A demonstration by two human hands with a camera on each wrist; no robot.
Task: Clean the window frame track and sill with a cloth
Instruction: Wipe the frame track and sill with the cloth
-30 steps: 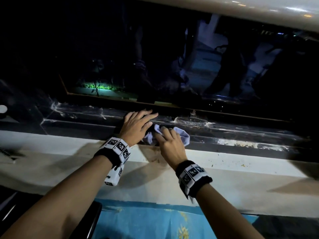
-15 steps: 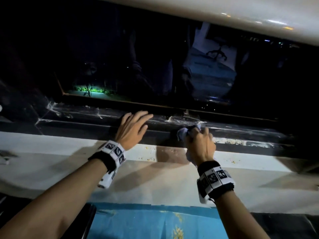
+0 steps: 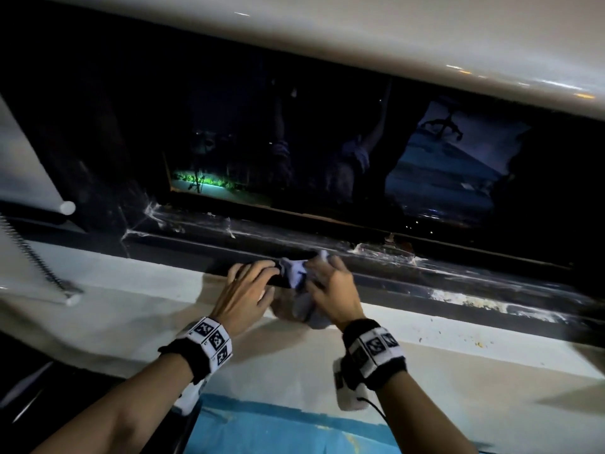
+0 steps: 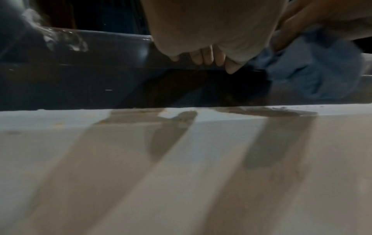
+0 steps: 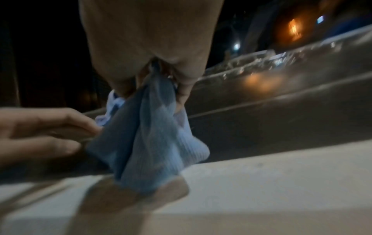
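Observation:
A crumpled light blue cloth (image 3: 296,275) is bunched in my right hand (image 3: 329,285), which grips it over the dark window track (image 3: 425,270). In the right wrist view the cloth (image 5: 151,135) hangs from the curled fingers down to the white sill (image 5: 281,174). My left hand (image 3: 250,286) lies just left of it, fingers fairly straight, resting on the near edge of the dark frame. Its fingertips (image 5: 88,128) touch the cloth's side. From the left wrist, the left fingers (image 4: 201,57) lie over the frame ridge, with the cloth (image 4: 314,71) to their right.
White residue and grit (image 3: 465,301) streak the track to the right, and crumbs (image 3: 471,342) dot the sill (image 3: 131,290). A blind's bead chain (image 3: 36,257) hangs at the left. Dark glass (image 3: 294,142) rises behind the track. A blue mat (image 3: 278,430) lies below the sill.
My right hand has come back left along the track with the cloth and now sits beside the left hand. The left hand has slid toward the frame's near edge.

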